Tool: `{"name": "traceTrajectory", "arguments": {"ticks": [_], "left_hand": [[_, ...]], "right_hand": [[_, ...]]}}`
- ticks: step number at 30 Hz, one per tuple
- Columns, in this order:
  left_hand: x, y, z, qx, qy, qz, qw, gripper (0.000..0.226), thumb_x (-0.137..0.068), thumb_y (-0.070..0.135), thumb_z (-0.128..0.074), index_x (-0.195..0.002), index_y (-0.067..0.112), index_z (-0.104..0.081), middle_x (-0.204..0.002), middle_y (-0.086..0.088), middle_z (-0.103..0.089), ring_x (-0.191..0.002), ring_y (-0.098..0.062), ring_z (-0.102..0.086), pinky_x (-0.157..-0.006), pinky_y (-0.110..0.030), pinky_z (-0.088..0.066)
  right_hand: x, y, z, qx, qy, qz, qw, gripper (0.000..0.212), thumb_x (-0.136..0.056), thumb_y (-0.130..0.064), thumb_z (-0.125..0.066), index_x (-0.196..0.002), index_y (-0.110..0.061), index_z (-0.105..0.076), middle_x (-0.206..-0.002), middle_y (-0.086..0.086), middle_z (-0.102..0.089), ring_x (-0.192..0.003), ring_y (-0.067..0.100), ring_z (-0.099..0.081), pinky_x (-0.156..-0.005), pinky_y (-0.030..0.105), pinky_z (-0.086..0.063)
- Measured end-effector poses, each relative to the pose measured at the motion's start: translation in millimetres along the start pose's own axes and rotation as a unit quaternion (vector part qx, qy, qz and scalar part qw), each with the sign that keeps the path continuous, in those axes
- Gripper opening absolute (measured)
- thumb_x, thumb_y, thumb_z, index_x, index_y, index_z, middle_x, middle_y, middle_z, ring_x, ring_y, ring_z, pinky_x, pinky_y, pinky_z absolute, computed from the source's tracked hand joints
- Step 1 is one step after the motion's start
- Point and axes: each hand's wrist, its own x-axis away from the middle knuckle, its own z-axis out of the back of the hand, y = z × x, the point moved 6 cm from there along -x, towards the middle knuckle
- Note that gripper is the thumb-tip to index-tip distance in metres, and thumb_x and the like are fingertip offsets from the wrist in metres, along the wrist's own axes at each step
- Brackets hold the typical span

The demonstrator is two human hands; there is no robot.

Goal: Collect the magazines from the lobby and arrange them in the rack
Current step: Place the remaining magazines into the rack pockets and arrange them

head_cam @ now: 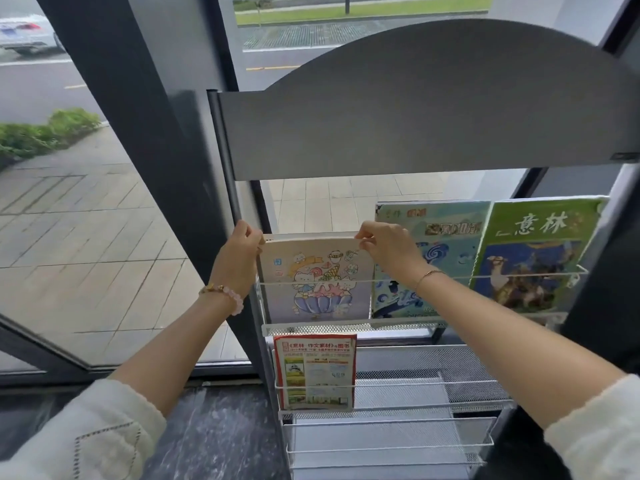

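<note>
Glass lobby wall (104, 209), wire rack (398, 386), four magazines, left hand (239, 258) and right hand (388, 249) pinching cartoon magazine (315, 282)

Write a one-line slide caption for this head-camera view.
Both hands, left and right, lower a pastel cartoon-cover magazine into the white wire-mesh rack's top tier.

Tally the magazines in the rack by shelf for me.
Top shelf: 3, cartoon magazine, blue magazine, green magazine
Second shelf: 1, red magazine
Lower shelves: 0
Total: 4
</note>
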Motion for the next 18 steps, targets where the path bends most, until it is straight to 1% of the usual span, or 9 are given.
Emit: {"name": "traceTrajectory", "arguments": {"ticks": [4,7,9,10,11,12,14,16,18], "left_hand": [[2,-1,-4,-0.019,0.002,-0.008,1.000,0.012,-0.079,0.000,-0.065,-0.089,-0.003,-0.059,-0.098,-0.021,-0.055,-0.068,-0.027,-0.058,-0.062,-0.031,-0.054],[5,1,-8,-0.078,-0.013,-0.025,0.997,0.019,-0.073,-0.004,-0.068,-0.090,-0.006,-0.058,-0.091,-0.023,-0.056,-0.062,-0.030,-0.058,-0.048,-0.032,-0.052],[4,6,-4,-0.129,-0.024,-0.036,0.991,0.024,-0.066,-0.004,-0.073,-0.085,-0.008,-0.059,-0.085,-0.024,-0.059,-0.068,-0.036,-0.059,-0.049,-0.036,-0.052],[3,10,-1,-0.152,-0.028,-0.047,0.987,0.025,-0.063,-0.003,-0.075,-0.082,-0.009,-0.059,-0.083,-0.024,-0.061,-0.072,-0.039,-0.059,-0.053,-0.040,-0.053],[1,14,3,-0.164,-0.031,-0.060,0.984,0.025,-0.061,-0.004,-0.075,-0.081,-0.009,-0.061,-0.083,-0.024,-0.062,-0.075,-0.041,-0.059,-0.058,-0.043,-0.053],[-3,18,7,-0.159,-0.032,-0.065,0.985,0.023,-0.062,-0.004,-0.073,-0.082,-0.009,-0.062,-0.086,-0.023,-0.063,-0.080,-0.042,-0.059,-0.064,-0.046,-0.053],[-12,27,13,-0.089,-0.020,-0.044,0.995,0.025,-0.073,-0.004,-0.063,-0.098,-0.004,-0.063,-0.103,-0.021,-0.065,-0.097,-0.039,-0.058,-0.083,-0.050,-0.049],[-25,46,17,0.031,-0.008,-0.016,0.999,0.032,-0.085,0.000,-0.052,-0.116,0.004,-0.059,-0.122,-0.014,-0.060,-0.113,-0.031,-0.054,-0.100,-0.043,-0.042],[-39,73,13,0.136,-0.020,0.007,0.990,0.034,-0.089,0.005,-0.049,-0.123,0.008,-0.055,-0.129,-0.010,-0.056,-0.117,-0.026,-0.053,-0.104,-0.036,-0.038]], "right_hand": [[5,3,0,-0.008,-0.032,0.009,0.999,0.031,-0.092,-0.007,-0.046,-0.119,-0.013,-0.060,-0.118,0.006,-0.065,-0.099,0.023,-0.064,-0.090,0.038,-0.052],[14,2,2,0.021,-0.106,0.027,0.994,0.048,-0.091,-0.004,-0.045,-0.136,-0.019,-0.043,-0.137,0.000,-0.049,-0.104,0.021,-0.060,-0.089,0.030,-0.051],[26,3,3,-0.001,-0.156,0.024,0.987,0.061,-0.090,-0.006,-0.049,-0.144,-0.024,-0.027,-0.150,-0.006,-0.032,-0.114,0.019,-0.055,-0.090,0.020,-0.045],[32,5,5,-0.037,-0.169,0.016,0.985,0.066,-0.089,-0.007,-0.052,-0.145,-0.026,-0.022,-0.152,-0.008,-0.029,-0.121,0.018,-0.050,-0.093,0.019,-0.040],[38,9,10,-0.082,-0.162,0.004,0.983,0.067,-0.088,-0.007,-0.053,-0.145,-0.028,-0.022,-0.150,-0.006,-0.033,-0.124,0.018,-0.048,-0.095,0.020,-0.038],[42,15,19,-0.121,-0.134,-0.016,0.983,0.064,-0.088,-0.007,-0.053,-0.143,-0.028,-0.028,-0.145,-0.004,-0.042,-0.121,0.017,-0.050,-0.097,0.023,-0.041],[45,33,47,-0.170,-0.028,-0.066,0.983,0.046,-0.089,-0.010,-0.054,-0.133,-0.023,-0.047,-0.128,0.001,-0.059,-0.107,0.013,-0.057,-0.096,0.031,-0.048],[49,60,82,-0.198,0.105,-0.122,0.967,0.030,-0.089,-0.011,-0.054,-0.118,-0.016,-0.060,-0.115,0.003,-0.066,-0.097,0.011,-0.059,-0.091,0.029,-0.050],[54,89,111,-0.214,0.204,-0.175,0.939,0.025,-0.089,-0.009,-0.054,-0.112,-0.011,-0.062,-0.111,0.006,-0.067,-0.093,0.014,-0.059,-0.088,0.029,-0.049]]}}
